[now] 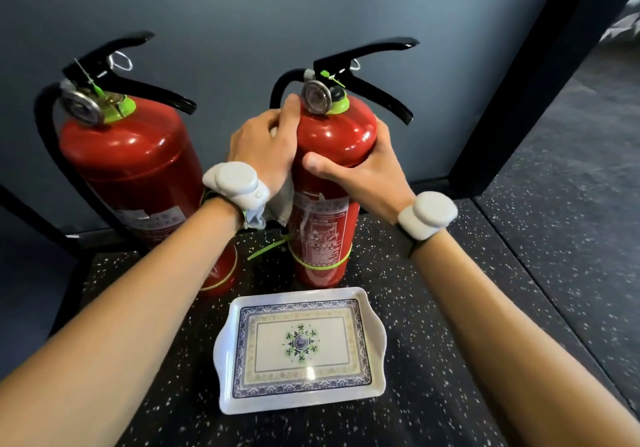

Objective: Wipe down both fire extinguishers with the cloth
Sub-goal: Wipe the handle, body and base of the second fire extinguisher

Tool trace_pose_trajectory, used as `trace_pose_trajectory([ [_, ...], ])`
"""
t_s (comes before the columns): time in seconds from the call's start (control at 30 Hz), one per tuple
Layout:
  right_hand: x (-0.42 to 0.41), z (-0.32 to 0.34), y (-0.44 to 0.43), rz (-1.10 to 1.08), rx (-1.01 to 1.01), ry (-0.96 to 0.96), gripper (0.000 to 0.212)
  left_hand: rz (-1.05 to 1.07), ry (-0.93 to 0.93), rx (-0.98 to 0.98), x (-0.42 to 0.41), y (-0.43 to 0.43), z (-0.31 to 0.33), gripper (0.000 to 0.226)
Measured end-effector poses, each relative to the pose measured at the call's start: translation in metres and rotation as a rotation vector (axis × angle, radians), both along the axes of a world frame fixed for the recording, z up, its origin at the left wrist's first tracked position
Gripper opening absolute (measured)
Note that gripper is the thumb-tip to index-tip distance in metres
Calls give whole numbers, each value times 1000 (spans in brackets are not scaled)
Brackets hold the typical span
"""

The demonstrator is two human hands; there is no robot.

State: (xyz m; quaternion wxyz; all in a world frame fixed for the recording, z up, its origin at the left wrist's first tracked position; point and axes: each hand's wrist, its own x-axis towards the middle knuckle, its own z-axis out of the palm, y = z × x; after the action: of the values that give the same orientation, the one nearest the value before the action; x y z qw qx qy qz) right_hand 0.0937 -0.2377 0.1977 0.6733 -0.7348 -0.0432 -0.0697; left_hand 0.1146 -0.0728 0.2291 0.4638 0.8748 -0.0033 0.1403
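Note:
Two red fire extinguishers with black handles stand upright on a dark speckled floor. My left hand (266,145) presses a grey cloth (282,204) against the left shoulder of the right extinguisher (332,141); the cloth hangs down below my wrist. On that cylinder's right side, my right hand (360,172) grips the upper body, thumb across the front. The left extinguisher (131,166) stands apart, untouched, partly hidden low down by my left forearm.
A white rectangular tray (375,335) with a blue patterned border lies on the floor just in front of the right extinguisher. A grey wall rises behind both cylinders. A black frame post (512,100) runs up at the right.

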Motion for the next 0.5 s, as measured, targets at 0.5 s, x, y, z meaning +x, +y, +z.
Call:
trace_pose_trajectory([
  [0.5, 61, 5, -31, 367, -138, 106, 116, 273, -43, -74, -12, -22, -16, 65],
])
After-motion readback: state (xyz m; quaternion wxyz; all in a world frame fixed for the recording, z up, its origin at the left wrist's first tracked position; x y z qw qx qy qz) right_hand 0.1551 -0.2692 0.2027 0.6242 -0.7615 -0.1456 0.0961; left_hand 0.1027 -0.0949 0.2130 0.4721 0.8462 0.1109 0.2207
